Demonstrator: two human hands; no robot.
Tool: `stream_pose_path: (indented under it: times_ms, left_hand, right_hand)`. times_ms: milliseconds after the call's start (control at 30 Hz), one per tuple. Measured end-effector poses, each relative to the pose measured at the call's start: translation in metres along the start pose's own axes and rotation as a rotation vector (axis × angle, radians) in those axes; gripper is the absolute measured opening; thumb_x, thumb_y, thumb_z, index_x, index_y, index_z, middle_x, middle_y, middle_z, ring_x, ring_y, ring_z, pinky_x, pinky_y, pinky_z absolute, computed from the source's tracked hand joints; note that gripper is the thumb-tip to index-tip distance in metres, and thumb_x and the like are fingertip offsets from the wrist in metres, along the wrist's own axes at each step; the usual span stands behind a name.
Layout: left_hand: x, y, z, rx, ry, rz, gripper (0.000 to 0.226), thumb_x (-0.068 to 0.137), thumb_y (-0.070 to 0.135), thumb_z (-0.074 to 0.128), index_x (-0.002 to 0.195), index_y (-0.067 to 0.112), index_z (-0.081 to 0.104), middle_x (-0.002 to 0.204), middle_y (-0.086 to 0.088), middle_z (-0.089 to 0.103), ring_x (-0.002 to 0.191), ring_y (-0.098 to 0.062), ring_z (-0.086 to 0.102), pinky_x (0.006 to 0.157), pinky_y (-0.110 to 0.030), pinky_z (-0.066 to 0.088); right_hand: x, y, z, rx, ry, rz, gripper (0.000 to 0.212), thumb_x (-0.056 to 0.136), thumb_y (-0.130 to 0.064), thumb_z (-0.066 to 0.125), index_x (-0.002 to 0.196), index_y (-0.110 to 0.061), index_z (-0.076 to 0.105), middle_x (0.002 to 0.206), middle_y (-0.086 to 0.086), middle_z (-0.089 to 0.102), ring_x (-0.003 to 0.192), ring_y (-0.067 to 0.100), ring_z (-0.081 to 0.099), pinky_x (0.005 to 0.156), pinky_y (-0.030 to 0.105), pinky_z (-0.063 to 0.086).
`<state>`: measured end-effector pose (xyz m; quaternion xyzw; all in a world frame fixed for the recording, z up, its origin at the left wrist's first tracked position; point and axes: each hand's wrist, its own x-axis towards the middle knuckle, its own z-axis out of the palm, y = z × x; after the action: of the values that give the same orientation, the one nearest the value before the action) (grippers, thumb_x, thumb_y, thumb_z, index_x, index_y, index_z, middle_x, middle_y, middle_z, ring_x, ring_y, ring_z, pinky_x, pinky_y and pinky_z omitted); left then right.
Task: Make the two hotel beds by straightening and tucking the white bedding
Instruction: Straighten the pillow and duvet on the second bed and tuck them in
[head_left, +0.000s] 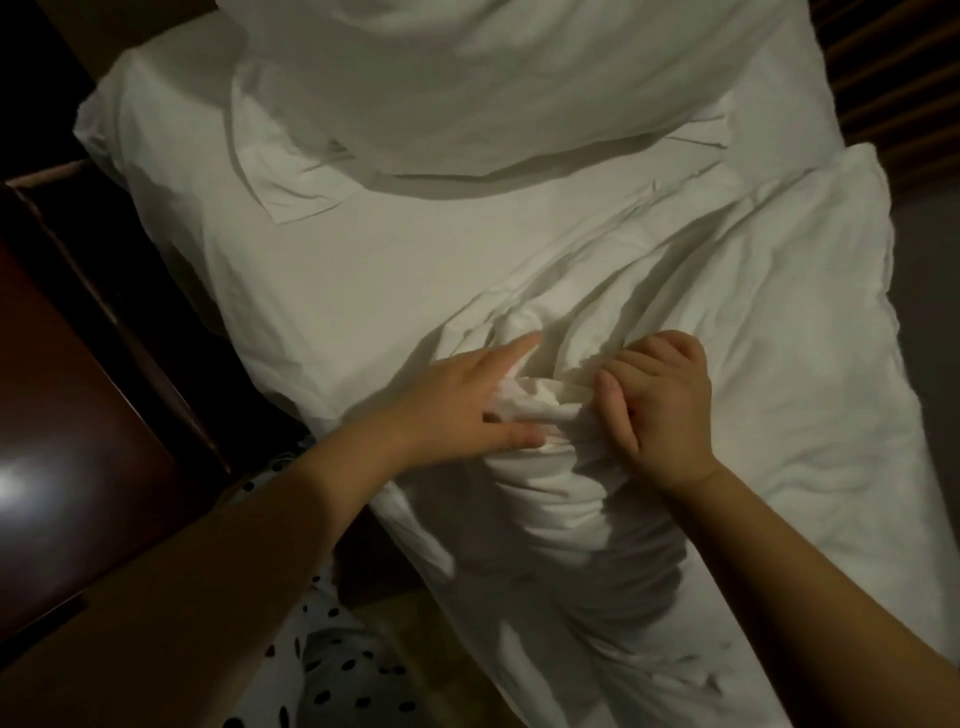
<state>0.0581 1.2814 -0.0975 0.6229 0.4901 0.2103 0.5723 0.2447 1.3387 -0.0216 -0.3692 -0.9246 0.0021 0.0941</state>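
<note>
1. Head view looks down on a single bed filling the middle of the frame, all of it soft, matte white cotton in dim light.
2. At centre, the duvet (753, 364) is gathered into a tight, rope-like bunch of deep pleats. From there it spreads puffy and rumpled to the right edge and down to the lower centre.
3. The left hand (467, 395) grips that bunch from the left. Its index finger lies straight along a fold and the thumb presses in from below. The other fingers are buried in the cloth, so I cannot tell how they curl.
4. The right hand (660, 410) holds the same bunch just beside the left, knuckles up, fingers curled tight into the pleats and thumb tucked against them.
5. Left of centre, the sheet (363, 270) lies flat and nearly smooth, with a few thin creases running toward the gathered cloth.
6. At top centre a plump pillow (493, 78) overlaps a second pillow (171, 104) at upper left. A flat, crisp-edged flap pokes out beneath them.
7. Along the left edge stands a bedside cabinet (78, 415) of dark, glossy reddish wood, catching a bright glare.
8. A white garment with black spots (337, 675) shows at lower left, below the left forearm.
9. A dark ribbed panel (893, 67) fills the upper right corner.
</note>
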Motion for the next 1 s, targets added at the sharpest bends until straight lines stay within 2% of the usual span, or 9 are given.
stream_pose_path:
  times_ms: [167, 267, 400, 533, 633, 700, 767, 867, 1000]
  left_hand:
    - [0.038, -0.002, -0.014, 0.125, -0.234, 0.012, 0.073, 0.068, 0.076, 0.055, 0.123, 0.028, 0.06, 0.135, 0.003, 0.053, 0.135, -0.015, 0.035, 0.107, -0.034, 0.032]
    - [0.046, 0.001, -0.016, 0.199, -0.364, 0.026, 0.082, 0.063, 0.086, 0.036, 0.126, 0.037, 0.057, 0.142, 0.007, 0.046, 0.135, -0.015, 0.035, 0.109, -0.032, 0.031]
    - [0.043, 0.005, -0.025, 0.178, -0.593, -0.138, 0.037, 0.088, 0.062, 0.044, 0.116, 0.041, 0.056, 0.135, 0.001, 0.052, 0.121, -0.018, 0.047, 0.09, -0.019, 0.029]
    - [0.029, 0.001, -0.034, 0.06, -0.566, -0.126, 0.055, 0.091, 0.059, 0.036, 0.137, 0.03, 0.043, 0.144, -0.003, 0.043, 0.125, -0.019, 0.043, 0.092, -0.016, 0.026]
    - [0.01, -0.006, -0.034, 0.061, -0.523, -0.177, 0.074, 0.082, 0.067, 0.039, 0.144, 0.025, 0.038, 0.145, -0.005, 0.043, 0.13, -0.021, 0.041, 0.108, -0.024, 0.028]
    - [0.003, -0.015, -0.028, 0.036, -0.406, -0.211, 0.073, 0.081, 0.065, 0.049, 0.139, 0.02, 0.046, 0.139, -0.007, 0.05, 0.124, -0.022, 0.047, 0.105, -0.03, 0.034]
    - [-0.001, -0.024, -0.025, 0.0, -0.307, -0.303, 0.082, 0.074, 0.072, 0.048, 0.135, 0.016, 0.05, 0.136, -0.009, 0.053, 0.12, -0.023, 0.05, 0.099, -0.03, 0.038]
    - [-0.005, -0.036, -0.02, -0.084, -0.19, -0.476, 0.095, 0.064, 0.083, 0.045, 0.13, 0.015, 0.055, 0.131, -0.011, 0.056, 0.115, -0.025, 0.054, 0.098, -0.034, 0.041]
    - [-0.006, -0.042, -0.013, -0.129, -0.037, -0.55, 0.062, 0.082, 0.065, 0.051, 0.117, 0.016, 0.064, 0.121, -0.01, 0.063, 0.108, -0.027, 0.058, 0.096, -0.037, 0.045]
  right_hand:
    - [0.005, 0.006, 0.006, 0.033, -0.028, 0.02, 0.037, 0.09, -0.02, 0.039, 0.061, -0.008, 0.058, 0.061, 0.007, 0.058, 0.069, 0.019, 0.044, 0.076, 0.033, 0.031]
    - [0.009, 0.011, 0.005, 0.02, -0.189, 0.074, 0.039, 0.094, -0.026, 0.035, 0.08, -0.012, 0.068, 0.08, 0.005, 0.067, 0.08, 0.024, 0.058, 0.082, 0.035, 0.032]
    - [0.036, 0.012, 0.006, -0.008, -0.583, 0.016, 0.054, 0.097, -0.045, 0.019, 0.117, -0.027, 0.067, 0.121, -0.004, 0.066, 0.121, 0.021, 0.053, 0.104, 0.038, 0.024]
    - [0.059, 0.019, 0.019, -0.057, -0.911, -0.065, 0.083, 0.089, -0.06, -0.006, 0.1, -0.029, 0.07, 0.095, -0.006, 0.069, 0.106, 0.013, 0.057, 0.111, 0.04, 0.014]
    - [0.048, 0.016, 0.032, -0.126, -0.705, -0.141, 0.069, 0.095, -0.05, 0.008, 0.075, -0.022, 0.067, 0.066, -0.002, 0.061, 0.069, 0.019, 0.057, 0.082, 0.038, 0.033]
    - [0.043, 0.01, 0.04, -0.151, -0.509, -0.098, 0.048, 0.094, -0.037, 0.028, 0.057, -0.02, 0.053, 0.054, 0.001, 0.054, 0.054, 0.024, 0.051, 0.068, 0.036, 0.03]
    - [0.047, 0.004, 0.053, -0.18, -0.401, -0.023, 0.044, 0.092, -0.032, 0.035, 0.05, -0.022, 0.043, 0.048, 0.002, 0.052, 0.048, 0.026, 0.048, 0.066, 0.035, 0.027]
    - [0.052, 0.0, 0.078, -0.229, -0.414, 0.04, 0.052, 0.091, -0.034, 0.032, 0.047, -0.016, 0.052, 0.046, 0.003, 0.054, 0.048, 0.027, 0.05, 0.067, 0.034, 0.023]
    - [0.05, 0.004, 0.094, -0.193, -0.485, 0.061, 0.056, 0.09, -0.038, 0.027, 0.046, -0.015, 0.054, 0.046, 0.004, 0.054, 0.052, 0.026, 0.051, 0.07, 0.033, 0.021]
